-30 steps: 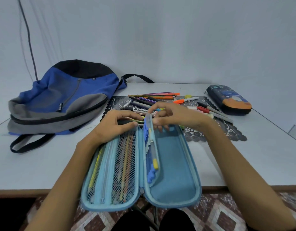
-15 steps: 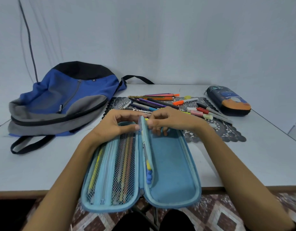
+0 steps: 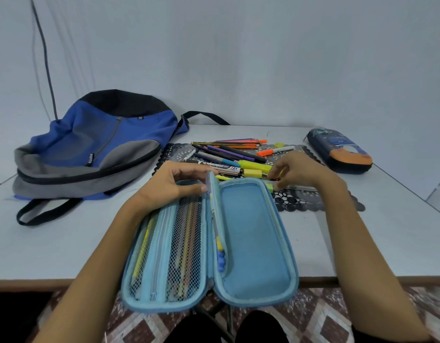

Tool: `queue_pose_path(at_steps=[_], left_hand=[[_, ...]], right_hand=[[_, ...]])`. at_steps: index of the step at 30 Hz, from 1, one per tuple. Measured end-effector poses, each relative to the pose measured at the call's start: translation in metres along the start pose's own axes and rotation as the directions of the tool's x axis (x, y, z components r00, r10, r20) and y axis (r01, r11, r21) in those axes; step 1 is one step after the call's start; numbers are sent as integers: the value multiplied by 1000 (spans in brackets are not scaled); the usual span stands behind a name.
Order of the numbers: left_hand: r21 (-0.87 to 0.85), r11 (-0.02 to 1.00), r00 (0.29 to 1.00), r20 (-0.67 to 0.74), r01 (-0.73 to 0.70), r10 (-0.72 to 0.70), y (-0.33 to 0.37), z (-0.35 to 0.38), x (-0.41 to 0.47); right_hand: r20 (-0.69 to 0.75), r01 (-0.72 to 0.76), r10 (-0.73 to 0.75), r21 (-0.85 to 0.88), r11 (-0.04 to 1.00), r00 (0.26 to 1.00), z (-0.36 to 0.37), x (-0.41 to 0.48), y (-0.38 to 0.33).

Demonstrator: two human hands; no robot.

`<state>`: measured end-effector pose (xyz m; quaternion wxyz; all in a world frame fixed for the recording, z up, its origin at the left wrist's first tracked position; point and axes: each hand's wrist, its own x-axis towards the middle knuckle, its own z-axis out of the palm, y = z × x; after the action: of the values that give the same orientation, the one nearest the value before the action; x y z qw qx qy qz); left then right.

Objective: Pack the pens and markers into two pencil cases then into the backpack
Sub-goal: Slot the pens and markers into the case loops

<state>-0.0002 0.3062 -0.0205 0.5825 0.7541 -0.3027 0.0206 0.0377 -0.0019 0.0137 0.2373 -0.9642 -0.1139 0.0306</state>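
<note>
The left hand [image 3: 169,185] pinches the top of the middle flap [image 3: 215,214] of the open blue pencil case [image 3: 251,243] at lower centre. Just right of the case's top corner, the right hand [image 3: 304,170] curls its fingertips onto a green-capped pen [image 3: 298,187] lying on the dark mat [image 3: 300,203]. The mesh pockets [image 3: 186,243] on the left hold pencils, and the flap carries pens. The loose pens and markers [image 3: 229,154] lie above. The second pencil case [image 3: 340,151] sits upper right and the backpack [image 3: 95,149] upper left.

Right hand [image 3: 298,169] off case [image 3: 251,231], seemingly pinching marker [image 3: 302,187].
</note>
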Motion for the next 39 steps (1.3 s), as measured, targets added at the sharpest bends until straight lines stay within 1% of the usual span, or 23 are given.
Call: queue_pose_path(at_steps=[2, 10, 12, 17, 19, 20, 22, 23, 25, 26, 27, 29, 30, 32, 33, 35, 37, 39], left_hand=[[-15, 1000, 1000, 5, 8, -8, 1, 1, -1], [-15, 1000, 1000, 0, 7, -7, 4, 1, -2], [-12, 1000, 1000, -3, 7, -7, 4, 1, -2], [-3, 1000, 1000, -16, 3, -3, 3, 2, -1], [12, 1000, 1000, -13, 0, 0, 3, 2, -1], [16, 1000, 1000, -13, 1, -1, 3, 1, -1], [13, 1000, 1000, -13, 4, -4, 4, 1, -2], [17, 1000, 1000, -11, 3, -3, 4, 1, -1], [28, 1000, 1000, -10, 5, -5, 4, 1, -1], [28, 1000, 1000, -11, 8, -8, 5, 1, -1], [28, 1000, 1000, -12, 10, -9, 5, 1, -1], [27, 1000, 1000, -7, 10, -10, 6, 1, -2], [28, 1000, 1000, -5, 11, -11, 6, 1, -2], [31, 999, 1000, -9, 11, -11, 6, 1, -2], [32, 999, 1000, -12, 13, -13, 6, 1, -2], [23, 1000, 1000, -13, 13, -12, 6, 2, -2], [5, 1000, 1000, -5, 6, -6, 8, 3, -3], [-9, 1000, 1000, 6, 1, 0, 9, 4, -3]], right_hand=[[-10, 7, -7, -13, 1000, 1000, 2, 0, -1], [10, 33, -34, 60, 998, 999, -2, -3, 3], [-6, 52, -51, 68, 996, 999, -2, -4, 2], [-126, 80, -67, 104, 991, 990, -5, -5, -2], [-209, 113, -80, 150, 982, 975, -6, -5, -3], [-268, 138, -81, 200, 970, 960, -6, -5, -5], [-405, 213, -61, 342, 915, 912, -6, -7, -13], [-465, 258, -36, 423, 868, 885, -7, -7, -18], [-528, 354, 10, 583, 731, 849, -8, -8, -26], [-529, 388, 21, 647, 657, 848, -8, -8, -30], [-510, 401, 21, 700, 591, 860, -8, -8, -32], [-426, 380, -18, 787, 486, 904, -5, -9, -39], [-373, 352, -46, 819, 452, 927, -3, -9, -42], [-248, 269, -107, 858, 437, 963, 1, -8, -47], [-175, 223, -145, 861, 458, 974, 4, -8, -48], [-15, 146, -236, 825, 546, 972, 8, -10, -52], [140, 94, -292, 744, 661, 946, 14, -13, -57], [274, 56, -312, 663, 747, 910, 19, -16, -65]])
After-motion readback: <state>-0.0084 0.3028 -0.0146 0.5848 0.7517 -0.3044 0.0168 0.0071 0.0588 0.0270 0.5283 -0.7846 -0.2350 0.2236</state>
